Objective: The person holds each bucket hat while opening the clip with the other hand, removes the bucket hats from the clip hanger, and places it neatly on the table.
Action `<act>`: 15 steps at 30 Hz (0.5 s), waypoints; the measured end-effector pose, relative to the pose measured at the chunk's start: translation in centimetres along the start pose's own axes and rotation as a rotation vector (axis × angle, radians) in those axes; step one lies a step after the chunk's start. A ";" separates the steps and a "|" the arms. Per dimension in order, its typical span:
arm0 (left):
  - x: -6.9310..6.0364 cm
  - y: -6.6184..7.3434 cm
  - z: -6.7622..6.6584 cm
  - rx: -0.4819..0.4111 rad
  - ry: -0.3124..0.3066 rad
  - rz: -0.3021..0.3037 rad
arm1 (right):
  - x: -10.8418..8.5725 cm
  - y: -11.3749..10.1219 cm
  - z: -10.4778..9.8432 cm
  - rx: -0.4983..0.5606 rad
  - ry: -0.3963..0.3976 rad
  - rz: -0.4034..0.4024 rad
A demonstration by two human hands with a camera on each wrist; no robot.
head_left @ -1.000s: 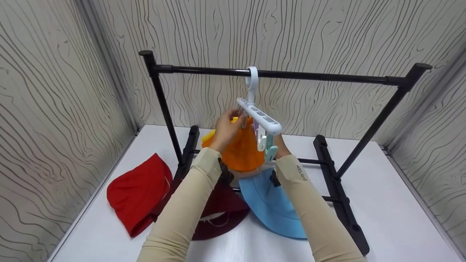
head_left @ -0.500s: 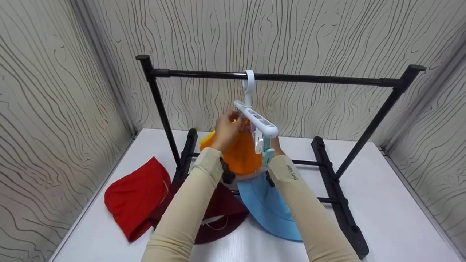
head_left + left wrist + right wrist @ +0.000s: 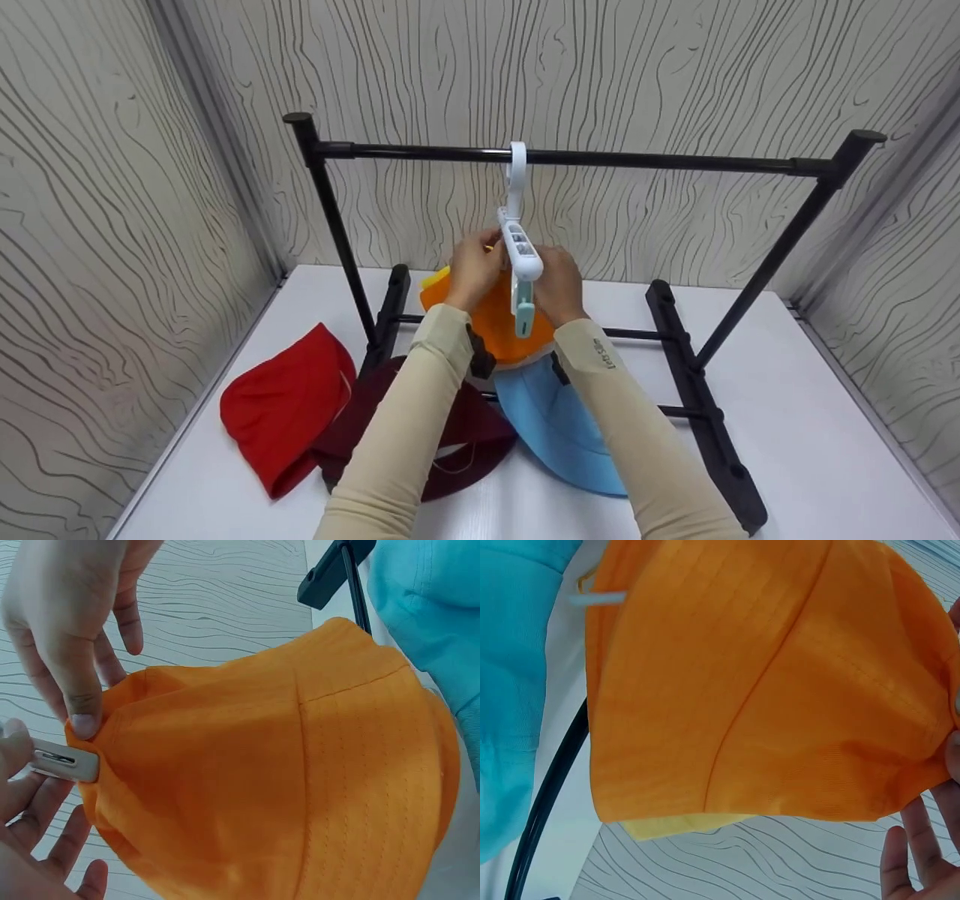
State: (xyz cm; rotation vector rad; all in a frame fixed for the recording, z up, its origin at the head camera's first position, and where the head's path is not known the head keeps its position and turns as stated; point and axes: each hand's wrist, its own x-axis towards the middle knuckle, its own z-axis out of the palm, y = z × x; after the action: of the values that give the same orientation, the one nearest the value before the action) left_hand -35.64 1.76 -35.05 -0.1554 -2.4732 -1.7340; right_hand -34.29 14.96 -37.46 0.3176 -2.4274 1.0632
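Apparently soft and light, to judge by the creases in the orange hat (image 3: 225, 757): thin cotton-like cloth, hardly slippery or fragile, probably stiffer along the stitched brim. Best taken by the gathered top of the crown, thumb in front and fingers behind, leaving the brim free. Just below the white hanger (image 3: 528, 266), crown up and brim down, between 2 hands. Left hand (image 3: 478, 266): pinching a pale clip (image 3: 66, 760), other fingers loosely spread; clip's end over the crown's edge (biting fully or not, cannot tell). Right hand (image 3: 561, 283): thumb on the front of the crown, fingers partly extended behind, cloth nipped between. By count: 1 orange hat, 1 red hat (image 3: 289, 405), 1 maroon hat (image 3: 480, 424), 1 light blue hat (image 3: 555, 431), plus 1 yellow edge of cloth (image 3: 436, 278) behind the orange (separate hat or lining, hard to say). Also 1 black rack (image 3: 637, 159), 1 hanger hooked over its top bar, 1 mint green clip (image 3: 524, 319) at the near end; further clips mostly hidden, so no sure total.
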 end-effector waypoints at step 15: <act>-0.2 0.1 0.3 -0.067 -0.008 -0.011 | -0.6 -0.1 -0.6 0.180 -0.056 0.246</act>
State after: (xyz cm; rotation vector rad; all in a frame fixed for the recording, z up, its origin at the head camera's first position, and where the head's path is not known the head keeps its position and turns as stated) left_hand -35.44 2.09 -35.04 -0.1552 -2.4277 -1.8253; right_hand -33.55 15.36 -37.33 0.1090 -2.4715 1.4013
